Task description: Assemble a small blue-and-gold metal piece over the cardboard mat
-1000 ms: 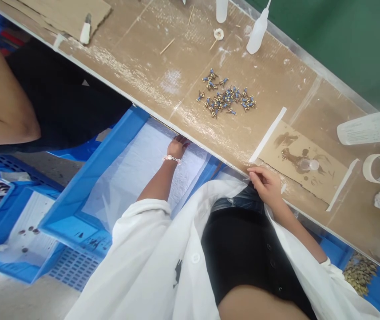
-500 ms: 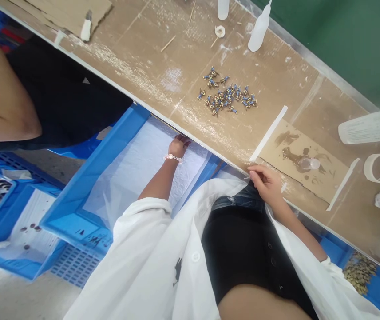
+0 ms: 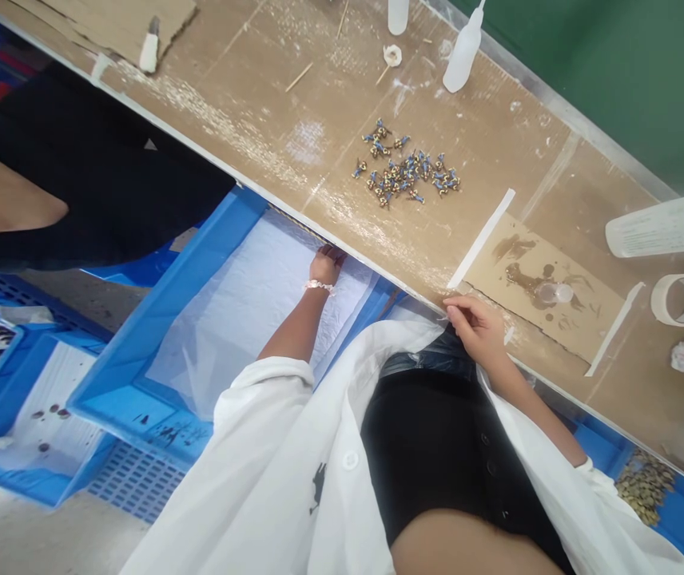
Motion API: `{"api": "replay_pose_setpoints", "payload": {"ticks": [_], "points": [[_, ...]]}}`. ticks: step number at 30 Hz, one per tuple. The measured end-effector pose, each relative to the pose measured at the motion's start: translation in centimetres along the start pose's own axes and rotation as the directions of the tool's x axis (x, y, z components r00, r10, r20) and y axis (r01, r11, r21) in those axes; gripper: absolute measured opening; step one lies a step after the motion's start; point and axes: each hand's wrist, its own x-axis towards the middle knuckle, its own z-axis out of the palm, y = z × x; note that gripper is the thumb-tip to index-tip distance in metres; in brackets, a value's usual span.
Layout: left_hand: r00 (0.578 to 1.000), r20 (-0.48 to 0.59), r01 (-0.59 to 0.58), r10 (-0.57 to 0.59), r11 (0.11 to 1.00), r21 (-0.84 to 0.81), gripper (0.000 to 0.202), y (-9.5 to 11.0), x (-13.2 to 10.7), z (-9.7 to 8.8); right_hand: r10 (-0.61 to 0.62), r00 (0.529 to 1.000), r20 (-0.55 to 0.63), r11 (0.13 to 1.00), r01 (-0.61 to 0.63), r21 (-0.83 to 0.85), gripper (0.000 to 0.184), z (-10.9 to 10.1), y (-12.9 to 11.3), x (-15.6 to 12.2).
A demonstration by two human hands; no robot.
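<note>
My left hand (image 3: 326, 266) reaches into a large blue tray (image 3: 120, 407) below the table edge, over the white sheet (image 3: 216, 319) that lines it. The edge hides most of its fingertips, so what they touch does not show. My right hand (image 3: 475, 326) rests at the table's front edge, thumb and fingers drawn together. Whatever they may pinch is too small to make out. Beyond the hands, a cluster of small blue, gold and dark figurines (image 3: 407, 172) lies on the brown tabletop. Near my right hand, a taped-down cardboard piece (image 3: 582, 327) carries brown smears and a small clear cup (image 3: 554, 293).
Squeeze bottles (image 3: 463, 52), a tape roll (image 3: 678, 300), a large white bottle (image 3: 666, 225) and a knife (image 3: 149, 49) lie or stand on the table. A co-worker's arm (image 3: 6, 192) is at left. Other blue trays (image 3: 24, 479) stand below.
My left hand has slid slightly right, further under the table edge. The co-worker's arm has shifted lower at the left. My right hand stays in place.
</note>
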Motion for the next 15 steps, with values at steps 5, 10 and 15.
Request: {"api": "replay_pose_setpoints", "payload": {"ticks": [5,10,15], "points": [[0.996,-0.057,0.059,-0.061,0.998,-0.038,0.025,-0.3,-0.1,0.3,-0.001,1.0,0.004,1.0,0.001,-0.006,0.02,-0.1,0.0,0.0],[0.973,-0.117,0.198,-0.2,0.98,-0.031,0.025,-0.4,-0.6,0.8,0.002,1.0,-0.001,1.0,-0.002,-0.004,0.021,0.0,0.0,0.0],[0.942,-0.126,0.312,-0.31,0.95,-0.006,0.025,-0.2,-1.4,0.7,0.012,1.0,0.002,1.0,-0.012,0.002,0.021,0.1,0.2,0.0]]}}
